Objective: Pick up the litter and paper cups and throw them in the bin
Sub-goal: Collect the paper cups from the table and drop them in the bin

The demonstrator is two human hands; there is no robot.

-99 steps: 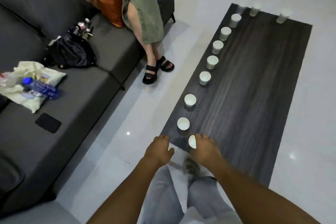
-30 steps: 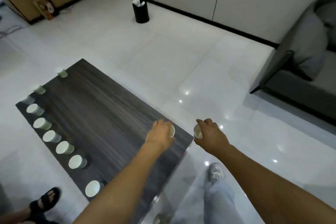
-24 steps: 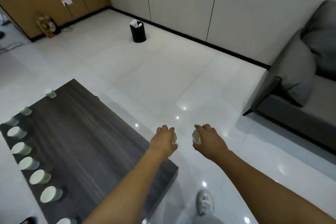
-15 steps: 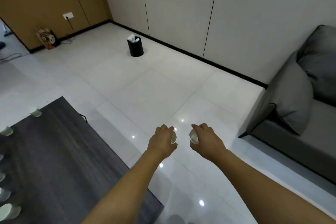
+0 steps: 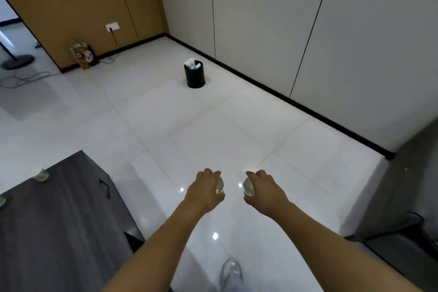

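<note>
My left hand grips a white paper cup from above, rim facing right. My right hand grips a second white paper cup, rim facing left. Both hands are held out over the white tiled floor, side by side and apart. The black bin stands on the floor far ahead near the wall, with white litter sticking out of its top. Two more paper cups show on the dark wooden table at the lower left.
A grey sofa end stands at the right. A black skirting runs along the pale wall. A patterned bag leans on the brown wall, with cables on the floor. My shoe shows below.
I took a cup in each hand at the table, turned away from the sofa and moved toward the bin. The table has slid to the lower left and the bin looms larger.
</note>
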